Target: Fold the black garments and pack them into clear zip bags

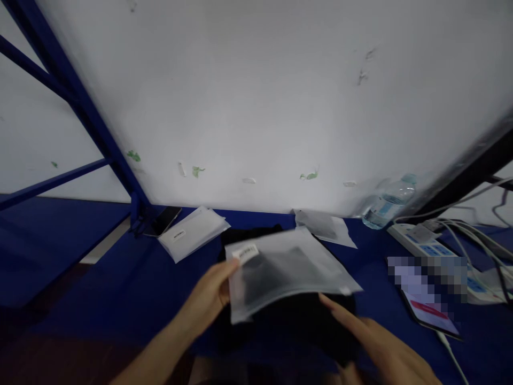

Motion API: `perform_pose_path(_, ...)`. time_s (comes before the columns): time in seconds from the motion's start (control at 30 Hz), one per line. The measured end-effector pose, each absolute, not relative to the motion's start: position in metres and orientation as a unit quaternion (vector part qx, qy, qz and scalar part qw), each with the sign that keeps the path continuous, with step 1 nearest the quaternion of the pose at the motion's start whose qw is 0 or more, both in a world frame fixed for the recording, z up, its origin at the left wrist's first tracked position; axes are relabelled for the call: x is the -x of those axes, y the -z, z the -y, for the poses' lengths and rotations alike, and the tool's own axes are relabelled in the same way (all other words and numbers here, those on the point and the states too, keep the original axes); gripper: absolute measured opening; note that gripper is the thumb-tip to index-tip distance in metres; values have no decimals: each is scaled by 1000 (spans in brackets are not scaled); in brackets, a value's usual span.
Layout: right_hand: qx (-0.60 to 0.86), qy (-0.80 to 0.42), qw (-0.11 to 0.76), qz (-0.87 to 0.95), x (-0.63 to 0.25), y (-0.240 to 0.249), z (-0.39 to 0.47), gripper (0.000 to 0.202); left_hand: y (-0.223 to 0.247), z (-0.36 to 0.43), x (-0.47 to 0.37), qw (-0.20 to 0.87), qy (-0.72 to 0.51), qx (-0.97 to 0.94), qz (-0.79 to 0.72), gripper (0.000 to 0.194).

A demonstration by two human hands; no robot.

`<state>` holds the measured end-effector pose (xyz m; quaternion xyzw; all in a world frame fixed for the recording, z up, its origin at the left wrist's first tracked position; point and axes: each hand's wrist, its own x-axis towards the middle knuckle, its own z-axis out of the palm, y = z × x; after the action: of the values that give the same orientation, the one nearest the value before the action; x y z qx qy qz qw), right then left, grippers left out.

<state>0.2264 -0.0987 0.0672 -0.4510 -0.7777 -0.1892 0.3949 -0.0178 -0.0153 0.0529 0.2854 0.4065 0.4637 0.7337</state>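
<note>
A frosted translucent zip bag (pixel 288 267) with a small white barcode label (pixel 246 253) is tilted above the blue tabletop. My left hand (pixel 218 286) is closed on the bag's left edge, beside the label. A dark area shows through the plastic; whether it lies inside or behind the bag I cannot tell. Black cloth (pixel 296 326) lies under and in front of the bag. My right hand (pixel 372 337) is at the cloth's right side, one finger stretched toward the bag's lower edge and the digits apart. Part of that hand is out of frame.
Several more frosted bags (pixel 196 232) lie at the back left, beside a dark phone (pixel 166 219). Another bag (pixel 324 227) lies against the white wall. At right are a water bottle (pixel 388 203), a power strip (pixel 433 248) with cables and a lit phone (pixel 425 299).
</note>
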Motion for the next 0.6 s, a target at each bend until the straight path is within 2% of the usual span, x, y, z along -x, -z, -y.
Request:
perform_pose_path(0.1, 383, 181, 450, 786, -200, -59, 64, 57, -68, -31, 44, 650, -550, -250, -461, 19)
perform_pose_path(0.2, 356, 161, 458, 799, -172, -37, 35, 51, -63, -69, 71, 611, -592, -234, -471, 22)
perform_pose_path(0.4, 387, 114, 435, 805, -147, -8, 24, 33, -21, -99, 112, 540, -616, -204, -536, 22)
perform_pose_path(0.6, 479, 135, 349, 794, -142, 6, 43, 15, -12, -104, 147, 383, -664, -231, -599, 21)
